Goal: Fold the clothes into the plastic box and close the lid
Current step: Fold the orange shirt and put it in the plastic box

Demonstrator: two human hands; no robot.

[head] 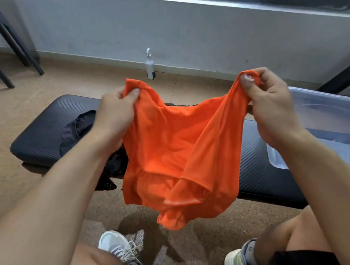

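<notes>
An orange mesh garment (172, 154) hangs in the air above a black padded bench (41, 132). My left hand (112, 117) grips its upper left corner and my right hand (272, 106) pinches its upper right corner, so the cloth sags between them. A dark garment (77, 129) lies crumpled on the bench behind my left forearm, partly hidden. The clear plastic box (328, 113) stands on the right end of the bench, partly covered by my right arm.
A white pump bottle (150, 65) stands on the floor by the grey wall. Black chair legs (1, 53) are at the far left and a dark table leg (344, 75) at the right. My knees and shoes fill the bottom of the view.
</notes>
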